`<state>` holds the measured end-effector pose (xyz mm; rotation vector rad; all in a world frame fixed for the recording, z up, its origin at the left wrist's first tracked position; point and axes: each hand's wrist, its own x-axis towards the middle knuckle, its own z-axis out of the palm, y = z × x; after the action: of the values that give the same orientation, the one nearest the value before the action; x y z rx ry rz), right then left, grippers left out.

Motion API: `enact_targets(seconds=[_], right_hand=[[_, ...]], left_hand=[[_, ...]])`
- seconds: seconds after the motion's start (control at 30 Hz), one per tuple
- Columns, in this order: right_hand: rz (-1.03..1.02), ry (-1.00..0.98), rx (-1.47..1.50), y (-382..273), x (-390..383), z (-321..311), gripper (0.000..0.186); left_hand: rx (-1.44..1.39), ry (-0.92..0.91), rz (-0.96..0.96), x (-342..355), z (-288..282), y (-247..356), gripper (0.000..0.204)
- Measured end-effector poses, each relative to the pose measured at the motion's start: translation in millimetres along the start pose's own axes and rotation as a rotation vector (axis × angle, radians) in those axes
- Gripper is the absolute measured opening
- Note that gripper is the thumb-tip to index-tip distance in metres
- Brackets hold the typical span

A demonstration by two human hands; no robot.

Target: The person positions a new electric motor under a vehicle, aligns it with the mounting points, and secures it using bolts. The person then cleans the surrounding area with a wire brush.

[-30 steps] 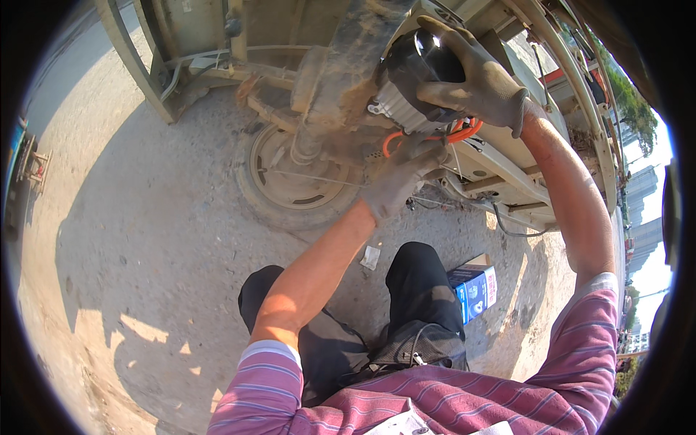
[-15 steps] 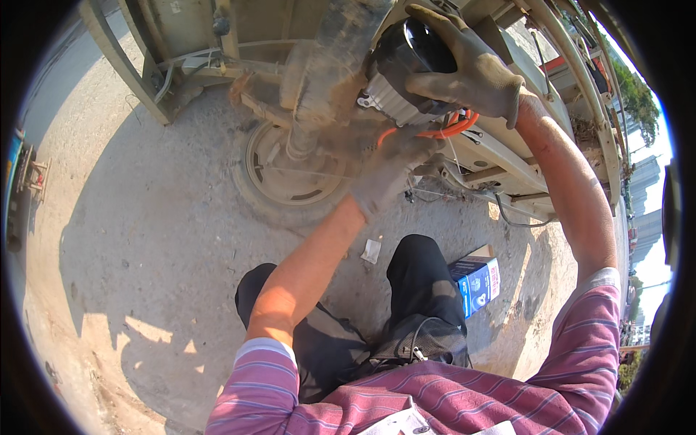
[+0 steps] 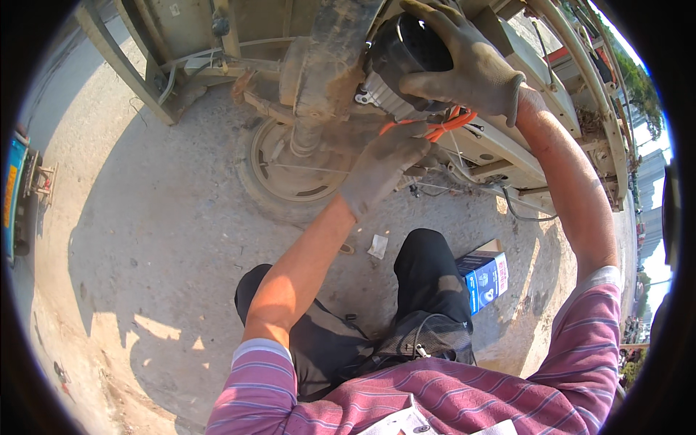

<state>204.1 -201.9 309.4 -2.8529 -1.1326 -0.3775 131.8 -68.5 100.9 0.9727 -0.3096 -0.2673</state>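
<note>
Closest to us, well back from our grip, our dark-trousered knees (image 3: pixel 433 275) are bent, with a blue-and-white box (image 3: pixel 484 279) on the ground just right of them and a paper scrap (image 3: pixel 378 246) near the knees too. Moving out, our gloved left hand (image 3: pixel 386 168) is up at the orange cables (image 3: pixel 451 125); its fingers are bunched, but honestly we can't tell if they're pinching a cable or only resting against it. Just past that, our gloved right hand (image 3: pixel 467 69) has the black-and-silver unit (image 3: pixel 397 59): fingers spread over the black end, thumb along the near side, so it's a clasp around the curve. The unit sits to the left of that palm, tilted, beside the dusty axle housing (image 3: pixel 326 76).

Tips for this bit: we'd keep the right palm well behind the round end, since smooth plastic could slip in gloves, and let the left hand keep the cables slack and out from under the silver body so nothing gets trapped.

Beyond the left hand there's a dusty wheel (image 3: pixel 262 170), and way off left of our grip, a blue vehicle (image 3: pixel 14 192).
</note>
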Motion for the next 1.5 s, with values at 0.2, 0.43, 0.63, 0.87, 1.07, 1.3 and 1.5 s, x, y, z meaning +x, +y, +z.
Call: enact_targets(seconds=[0.2, 0.43, 0.63, 0.87, 1.07, 1.3, 1.5], right_hand=[[-0.015, 0.001, -0.029, 7, 4, 3, 0.12], [-0.05, -0.01, 0.017, 5, 7, -2, 0.118], [-0.116, 0.131, 0.055, 20, -1, 10, 0.121], [-0.494, 0.678, 0.387, 61, 7, 29, 0.054], [-0.182, 0.857, 1.46, 56, -59, 53, 0.056], [0.208, 0.989, 1.187, 47, -115, 131, 0.047], [0.48, 0.927, 1.221, 28, -136, 190, 0.068]], left_hand=[[0.041, 0.039, 0.065, -4, -5, 3, 0.049], [0.154, 0.024, 0.065, -18, -5, 11, 0.044], [0.561, 0.226, 0.543, -60, 5, 69, 0.049], [0.904, -0.068, 1.0, -4, 51, 149, 0.045], [1.836, 0.039, 0.868, 35, 83, 172, 0.047], [1.753, 0.114, 0.147, 71, 96, 149, 0.078], [1.893, 0.084, 0.123, 87, 103, 146, 0.085]])
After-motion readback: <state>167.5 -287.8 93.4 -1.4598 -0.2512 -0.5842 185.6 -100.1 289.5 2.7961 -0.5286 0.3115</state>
